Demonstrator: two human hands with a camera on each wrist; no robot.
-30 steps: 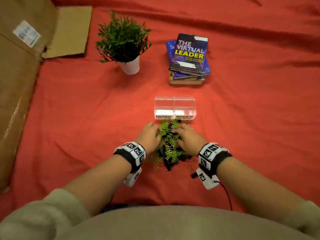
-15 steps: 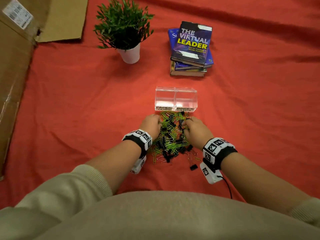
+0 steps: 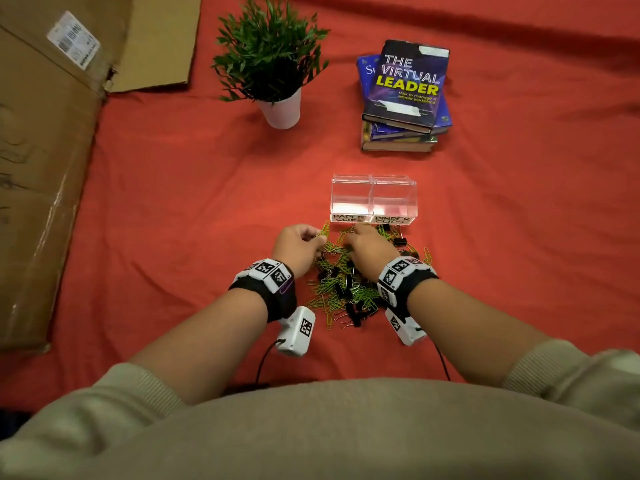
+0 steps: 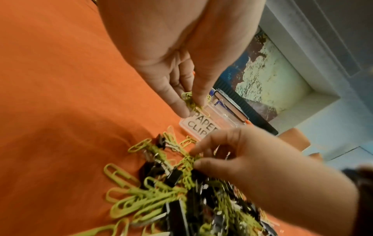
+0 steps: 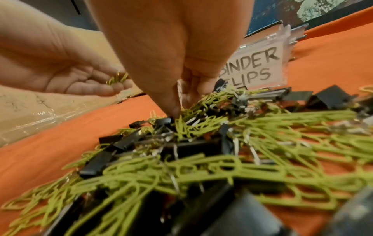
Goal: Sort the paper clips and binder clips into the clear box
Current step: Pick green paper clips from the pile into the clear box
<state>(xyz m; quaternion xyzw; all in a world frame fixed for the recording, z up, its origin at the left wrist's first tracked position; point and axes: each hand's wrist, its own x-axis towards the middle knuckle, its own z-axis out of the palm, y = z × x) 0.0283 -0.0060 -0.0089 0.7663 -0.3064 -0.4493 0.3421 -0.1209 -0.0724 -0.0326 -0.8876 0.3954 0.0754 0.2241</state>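
The pile of green paper clips and black binder clips touches the near wall of the box, bare red cloth either side; the left hand pinches paper clips, clearest in its wrist view, while the right hand nips into the pile.

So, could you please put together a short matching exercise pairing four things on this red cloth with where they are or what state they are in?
Things:
1. left hand
2. clear box
3. potted plant
4. top book

Descriptions:
A. stands to the left of the books
B. pinches green paper clips
C. lies on a stack, titled The Virtual Leader
D. two compartments, both empty

Pairs: 1-B, 2-D, 3-A, 4-C
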